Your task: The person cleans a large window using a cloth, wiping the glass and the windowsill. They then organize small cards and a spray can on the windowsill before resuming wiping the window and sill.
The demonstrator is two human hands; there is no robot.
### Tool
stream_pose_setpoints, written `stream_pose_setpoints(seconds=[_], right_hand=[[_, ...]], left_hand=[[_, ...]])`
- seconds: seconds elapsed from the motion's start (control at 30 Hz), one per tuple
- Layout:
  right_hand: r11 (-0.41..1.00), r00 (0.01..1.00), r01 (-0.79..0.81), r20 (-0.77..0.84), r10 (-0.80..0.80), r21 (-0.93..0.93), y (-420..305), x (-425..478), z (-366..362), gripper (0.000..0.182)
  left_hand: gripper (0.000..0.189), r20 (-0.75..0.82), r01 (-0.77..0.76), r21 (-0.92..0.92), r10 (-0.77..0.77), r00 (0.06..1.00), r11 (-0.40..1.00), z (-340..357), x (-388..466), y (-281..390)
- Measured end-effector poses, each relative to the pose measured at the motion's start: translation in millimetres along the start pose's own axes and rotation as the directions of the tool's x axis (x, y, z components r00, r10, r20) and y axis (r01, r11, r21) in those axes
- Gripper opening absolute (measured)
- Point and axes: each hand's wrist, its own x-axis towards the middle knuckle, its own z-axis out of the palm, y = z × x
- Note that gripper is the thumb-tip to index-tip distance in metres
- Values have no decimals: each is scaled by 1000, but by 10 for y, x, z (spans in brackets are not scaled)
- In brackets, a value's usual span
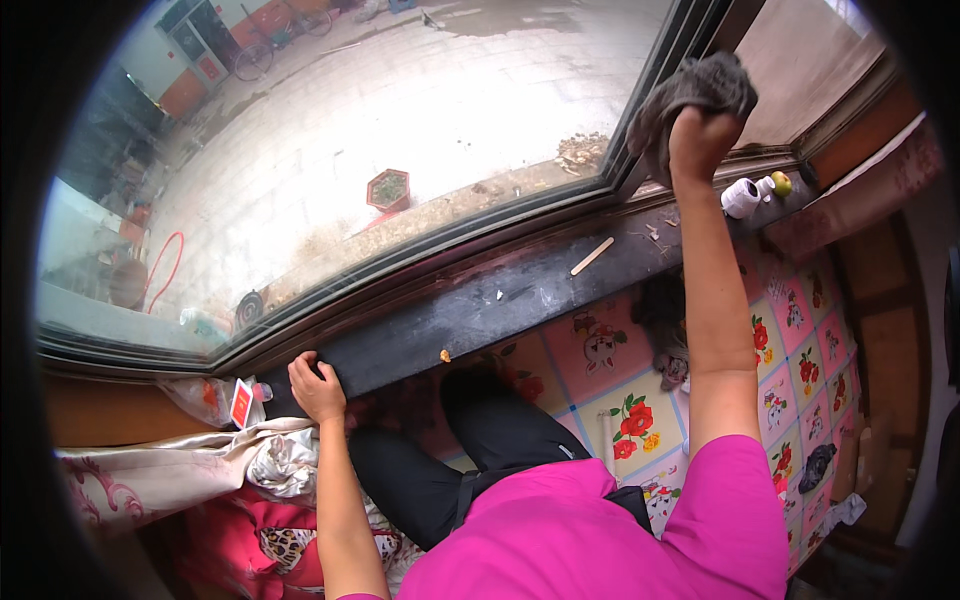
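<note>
My right hand point(697, 146) is closed around a crumpled dark grey cloth point(694, 94). It is raised at the upper right, with the cloth against or just in front of the dark window frame point(634, 161); contact is hard to tell. Low on the left, my left hand point(316, 390) rests on the end of the black windowsill point(420, 330), holding nothing, thumb apart from the bent fingers. The large window pane point(360, 135) spans the space between and above both hands. Beside the left hand are a small red-and-white card or box point(241, 403) and a clear plastic bag point(196, 397).
On the sill lie a flat wooden stick point(592, 256), white scraps and a small yellowish-brown lump point(445, 356). White thread spools point(741, 199) and a greenish fruit point(781, 184) stand at its right end. A curtain point(150, 480) hangs at left. Patterned sheeting point(600, 341) lies below.
</note>
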Motion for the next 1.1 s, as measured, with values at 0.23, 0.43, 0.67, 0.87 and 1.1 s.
stream_pose_setpoints(seconds=[0.23, 0.43, 0.67, 0.87, 1.1], right_hand=[[931, 986, 158, 100, -132, -330, 277, -624, -81, 35], [997, 954, -63, 291, 75, -49, -1100, -1149, -155, 26], [961, 654, -91, 744, -139, 260, -3401, -3182, 546, 13], [982, 545, -171, 838, 24, 83, -3093, -3544, 482, 24], [909, 507, 133, 815, 279, -394, -524, -2525, -454, 24]], left_hand=[[19, 17, 23, -21, -23, 1000, 1000, 67, 30, 53], [15, -2, 30, -85, -30, 1000, 996, 70, -19, -130], [16, 24, 42, -317, -36, 999, 947, 186, 64, -287], [13, -3, 23, -208, -24, 1000, 978, 131, -27, -301], [14, 30, 83, -127, -80, 996, 988, 102, 9, -149]])
